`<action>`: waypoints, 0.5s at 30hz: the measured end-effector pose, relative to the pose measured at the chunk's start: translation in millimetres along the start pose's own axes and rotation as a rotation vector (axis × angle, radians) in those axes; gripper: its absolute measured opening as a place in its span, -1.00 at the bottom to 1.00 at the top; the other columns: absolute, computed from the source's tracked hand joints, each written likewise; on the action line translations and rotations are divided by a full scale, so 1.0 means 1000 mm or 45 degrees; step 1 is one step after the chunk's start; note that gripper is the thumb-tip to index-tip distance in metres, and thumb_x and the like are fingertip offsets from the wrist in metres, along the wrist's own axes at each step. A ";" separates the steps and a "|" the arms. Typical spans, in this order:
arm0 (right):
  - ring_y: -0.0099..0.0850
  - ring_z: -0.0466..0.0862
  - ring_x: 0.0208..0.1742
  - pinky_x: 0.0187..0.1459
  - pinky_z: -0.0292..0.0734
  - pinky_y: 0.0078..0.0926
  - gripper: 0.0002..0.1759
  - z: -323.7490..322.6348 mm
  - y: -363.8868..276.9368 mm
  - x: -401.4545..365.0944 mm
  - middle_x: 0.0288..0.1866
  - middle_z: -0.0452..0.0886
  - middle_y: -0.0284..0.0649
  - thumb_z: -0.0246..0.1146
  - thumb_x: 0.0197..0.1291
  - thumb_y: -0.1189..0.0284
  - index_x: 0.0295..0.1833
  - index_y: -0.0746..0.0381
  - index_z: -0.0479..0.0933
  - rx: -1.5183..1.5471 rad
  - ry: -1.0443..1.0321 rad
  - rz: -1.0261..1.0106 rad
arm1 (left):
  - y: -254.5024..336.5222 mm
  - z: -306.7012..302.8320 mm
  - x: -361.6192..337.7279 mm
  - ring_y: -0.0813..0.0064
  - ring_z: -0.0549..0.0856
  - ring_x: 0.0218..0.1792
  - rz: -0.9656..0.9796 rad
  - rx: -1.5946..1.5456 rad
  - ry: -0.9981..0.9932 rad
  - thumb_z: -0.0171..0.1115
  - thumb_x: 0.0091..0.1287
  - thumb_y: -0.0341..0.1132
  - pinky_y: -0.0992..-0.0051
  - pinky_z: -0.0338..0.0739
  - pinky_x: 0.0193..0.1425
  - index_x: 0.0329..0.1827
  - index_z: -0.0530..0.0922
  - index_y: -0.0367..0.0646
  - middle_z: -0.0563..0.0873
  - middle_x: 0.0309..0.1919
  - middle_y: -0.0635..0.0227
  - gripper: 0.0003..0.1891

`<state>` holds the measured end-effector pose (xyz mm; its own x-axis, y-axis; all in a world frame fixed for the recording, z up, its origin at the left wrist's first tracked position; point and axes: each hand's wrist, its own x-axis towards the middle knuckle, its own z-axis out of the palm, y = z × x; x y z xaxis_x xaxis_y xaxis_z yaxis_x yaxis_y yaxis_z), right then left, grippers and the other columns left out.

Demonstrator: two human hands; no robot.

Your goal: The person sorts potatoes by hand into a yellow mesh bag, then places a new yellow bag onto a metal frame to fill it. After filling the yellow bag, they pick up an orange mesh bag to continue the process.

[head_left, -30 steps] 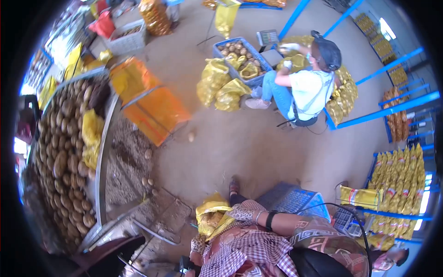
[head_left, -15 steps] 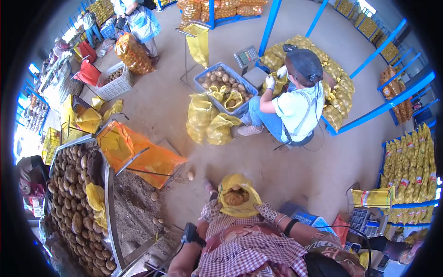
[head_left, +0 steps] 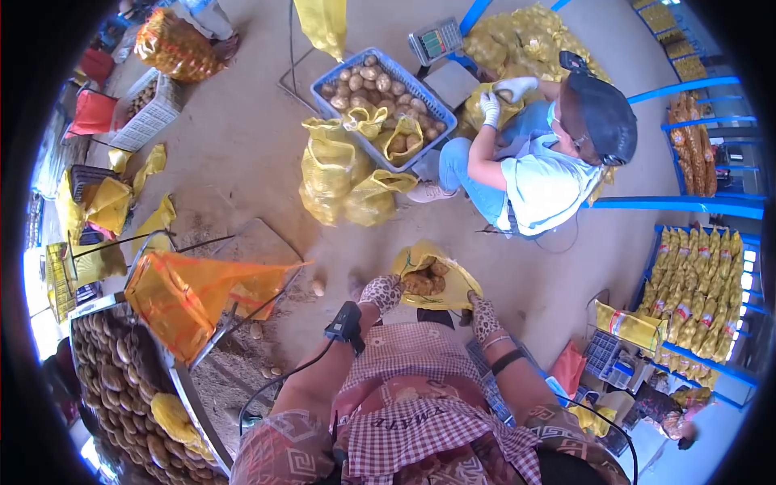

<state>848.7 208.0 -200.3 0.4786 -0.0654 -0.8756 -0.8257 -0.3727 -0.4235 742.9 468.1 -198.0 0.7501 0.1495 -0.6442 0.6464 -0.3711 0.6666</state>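
A yellow mesh bag (head_left: 454,288) hangs in front of my apron with its mouth spread and potatoes (head_left: 426,280) showing inside. My left hand (head_left: 381,294), in a leopard-print glove, grips the left side of the bag's rim. On the rim's right side my right hand (head_left: 483,317), gloved the same way, is closed too. Parts of the fingers on both hands are hidden by the bag's edge. Below the bag is my checked apron (head_left: 404,356).
A person (head_left: 541,190) in white gloves sits ahead, handling a bag beside a scale (head_left: 436,42). A blue crate (head_left: 323,87) of potatoes and filled yellow bags (head_left: 327,182) stand near them. At left are an orange bag on a frame (head_left: 182,295) and a potato-filled bin (head_left: 121,380).
My view has shifted forward and to the right. Both hands, still on the rim, have moved the bag forward, away from my body. The seated person's head has turned.
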 end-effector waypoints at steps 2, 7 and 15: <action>-0.43 0.51 -0.71 -0.72 0.47 -0.40 -0.61 0.010 -0.015 0.021 -0.58 0.55 -0.25 0.17 0.31 0.12 -0.24 0.28 0.56 0.010 0.031 0.019 | 0.004 -0.011 0.024 0.01 0.60 0.05 -0.089 -0.045 -0.039 0.08 0.35 -0.09 0.22 0.45 0.16 0.06 0.59 -0.20 0.66 -0.04 -0.01 -0.60; -0.45 0.51 -0.71 -0.73 0.47 -0.45 -0.61 0.023 -0.032 0.102 -0.59 0.54 -0.27 0.17 0.32 0.12 -0.23 0.28 0.55 -0.266 -0.035 0.070 | -0.023 -0.005 0.107 -0.01 0.65 -0.04 -0.140 0.048 0.017 0.01 0.36 -0.13 0.14 0.51 0.08 -0.07 0.61 -0.17 0.68 -0.11 0.01 -0.66; -0.43 0.57 -0.63 -0.64 0.47 -0.45 -0.60 0.099 -0.070 0.213 -0.56 0.56 -0.25 0.17 0.30 0.12 -0.24 0.30 0.53 -0.464 -0.184 0.141 | -0.100 -0.016 0.231 -0.04 0.60 0.04 -0.453 0.175 0.055 -0.02 0.37 -0.12 0.15 0.46 0.13 -0.03 0.59 -0.17 0.64 -0.04 -0.04 -0.65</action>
<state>978.9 311.6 -380.4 0.3241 -0.0021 -0.9460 -0.6977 -0.6759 -0.2375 853.3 554.5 -407.6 0.4890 0.3286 -0.8081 0.8451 -0.4080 0.3455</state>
